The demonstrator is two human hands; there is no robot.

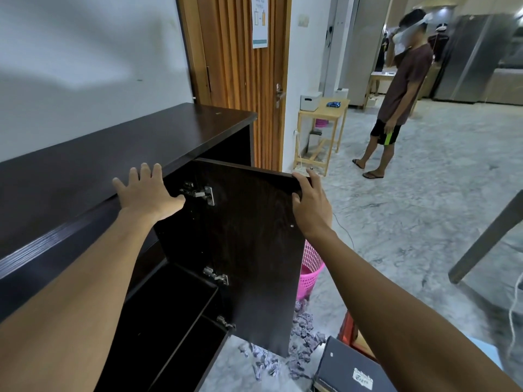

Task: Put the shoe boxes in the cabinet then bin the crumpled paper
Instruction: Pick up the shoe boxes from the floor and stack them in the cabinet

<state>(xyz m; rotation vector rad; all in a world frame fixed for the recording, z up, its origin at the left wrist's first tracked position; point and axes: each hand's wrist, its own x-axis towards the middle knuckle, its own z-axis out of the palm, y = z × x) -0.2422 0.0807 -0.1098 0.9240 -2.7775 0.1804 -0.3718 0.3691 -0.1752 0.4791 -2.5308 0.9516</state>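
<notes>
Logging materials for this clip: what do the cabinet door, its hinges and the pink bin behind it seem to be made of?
Cabinet door: dark brown board, probably laminate or veneer over wood; matte, with faint grain lines. Hinges: bright silvery metal that catches the light. Pink bin: most likely plastic, its wall a moulded lattice of small holes.

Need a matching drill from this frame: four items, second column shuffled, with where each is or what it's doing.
Column 1:
1. left hand
2. right hand
3. pink basket
4. crumpled paper

Column 2:
A. scattered on the floor
B. grips the top edge of the open cabinet door
C. stands partly hidden behind that door
D. rests flat on the front edge of the cabinet top

Pairs: 1-D, 2-B, 3-C, 4-A
</notes>
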